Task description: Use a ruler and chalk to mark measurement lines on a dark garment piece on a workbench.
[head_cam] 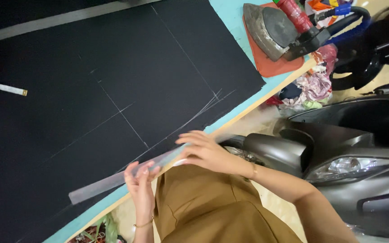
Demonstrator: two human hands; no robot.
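Observation:
A long clear plastic ruler (109, 181) lies slanted along the near edge of a large black cloth (91, 90) marked with thin chalk lines. My left hand (140, 182) grips the ruler near its middle, fingers curled over it. My right hand (205, 150) presses down on the ruler's right end, fingers spread flat. The cloth covers a turquoise table (235, 22) with a wooden edge.
An old iron (271, 29) rests on an orange pad (273, 65) at the table's far right corner. A white tape measure end (3, 87) lies on the cloth at left. A heap of fabric scraps (314, 87) and a grey scooter (338, 153) stand beside the table.

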